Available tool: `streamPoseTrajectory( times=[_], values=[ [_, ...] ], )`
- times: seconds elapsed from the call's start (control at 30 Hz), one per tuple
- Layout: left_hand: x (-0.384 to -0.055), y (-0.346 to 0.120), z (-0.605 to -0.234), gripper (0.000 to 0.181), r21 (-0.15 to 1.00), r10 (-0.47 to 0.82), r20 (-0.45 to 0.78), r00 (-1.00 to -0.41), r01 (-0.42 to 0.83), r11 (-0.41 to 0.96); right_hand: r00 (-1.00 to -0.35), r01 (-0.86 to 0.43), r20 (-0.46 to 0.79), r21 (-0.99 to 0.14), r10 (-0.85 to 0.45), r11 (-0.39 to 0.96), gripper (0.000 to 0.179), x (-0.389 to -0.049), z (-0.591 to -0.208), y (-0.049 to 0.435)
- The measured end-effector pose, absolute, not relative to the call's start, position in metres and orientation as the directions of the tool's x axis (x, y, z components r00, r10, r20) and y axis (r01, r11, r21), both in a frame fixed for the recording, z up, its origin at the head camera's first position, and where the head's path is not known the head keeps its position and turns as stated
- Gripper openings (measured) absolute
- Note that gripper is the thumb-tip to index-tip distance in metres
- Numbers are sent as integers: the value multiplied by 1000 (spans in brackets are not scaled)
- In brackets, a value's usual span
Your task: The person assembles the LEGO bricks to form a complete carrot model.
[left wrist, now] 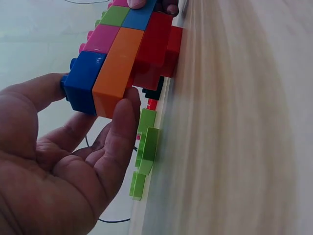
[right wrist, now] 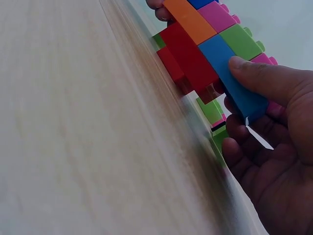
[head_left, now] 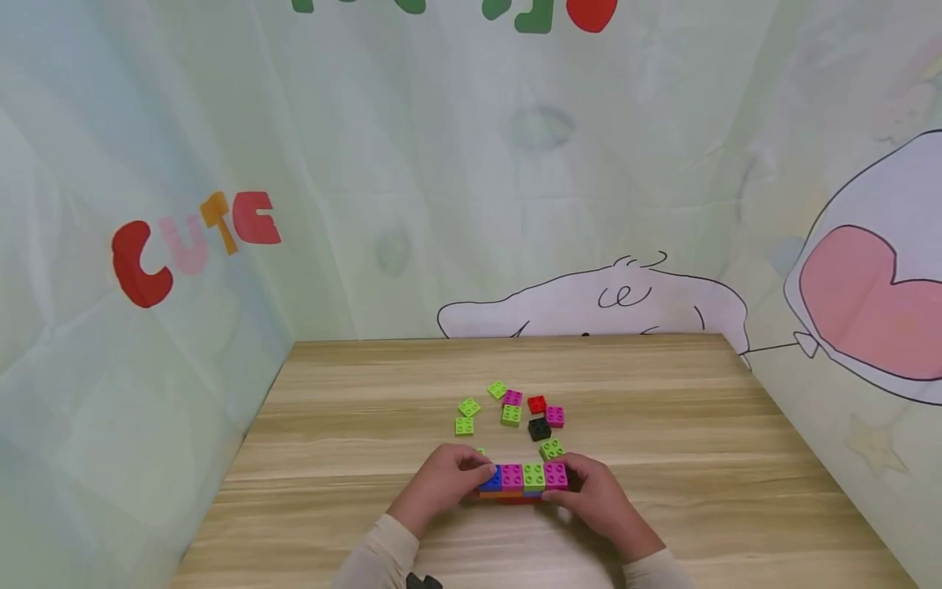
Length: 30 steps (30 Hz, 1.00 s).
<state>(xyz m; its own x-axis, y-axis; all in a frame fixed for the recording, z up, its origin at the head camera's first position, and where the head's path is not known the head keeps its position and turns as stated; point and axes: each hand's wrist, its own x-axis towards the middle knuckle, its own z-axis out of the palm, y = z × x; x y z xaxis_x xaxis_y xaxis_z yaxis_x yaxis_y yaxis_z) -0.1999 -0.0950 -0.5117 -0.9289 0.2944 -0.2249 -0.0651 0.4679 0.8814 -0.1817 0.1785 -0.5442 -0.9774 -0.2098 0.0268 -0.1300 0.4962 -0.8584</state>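
Note:
A stepped stack of toy building bricks (head_left: pixel 523 477) is held between both hands near the front of the table. Its top row runs blue, magenta, lime and magenta; below come an orange brick (left wrist: pixel 117 63) and a lighter blue brick (right wrist: pixel 230 73), then narrower red bricks (right wrist: pixel 188 56). My left hand (head_left: pixel 444 481) grips the left end, thumb at the dark blue brick (left wrist: pixel 84 81) and fingertips under the orange one. At the right end my right hand (head_left: pixel 598 493) pinches the stack, its thumb on the lighter blue brick's side. Whether the lowest red brick touches the table is unclear.
Loose bricks lie beyond the stack on the wooden table (head_left: pixel 353 393): several lime ones (head_left: pixel 469 407), two magenta (head_left: pixel 555 416), one red (head_left: pixel 537 404) and one black (head_left: pixel 540 429). One lime brick (head_left: pixel 552 449) lies close to the right hand. Printed curtains surround the table.

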Motion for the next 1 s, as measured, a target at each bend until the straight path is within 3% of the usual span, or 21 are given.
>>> streamPoseTrajectory(
  times=[0.2, 0.4, 0.6, 0.83, 1.0],
  values=[
    [-199, -95, -514, 26, 888, 288, -203, -936, -52, 458, -978, -127, 24, -854, -205, 505, 41, -182, -544, 178],
    [-199, -98, -517, 35, 899, 322, -111, -940, 43, 435, -980, -118, 17, -849, -196, 516, 43, -183, -545, 178],
    [-201, -104, -526, 48, 909, 448, -50, -893, 145, 390, -992, -108, 69, -890, -103, 444, 25, -189, -543, 188],
    [-200, -100, -528, 39, 905, 447, -34, -894, 162, 394, -991, -69, 113, -884, 70, 463, 25, -227, -557, 207],
    [-199, -99, -528, 35, 905, 442, -37, -896, 157, 396, -983, -147, 183, -833, 15, 533, 33, -255, -564, 214]
  ],
)
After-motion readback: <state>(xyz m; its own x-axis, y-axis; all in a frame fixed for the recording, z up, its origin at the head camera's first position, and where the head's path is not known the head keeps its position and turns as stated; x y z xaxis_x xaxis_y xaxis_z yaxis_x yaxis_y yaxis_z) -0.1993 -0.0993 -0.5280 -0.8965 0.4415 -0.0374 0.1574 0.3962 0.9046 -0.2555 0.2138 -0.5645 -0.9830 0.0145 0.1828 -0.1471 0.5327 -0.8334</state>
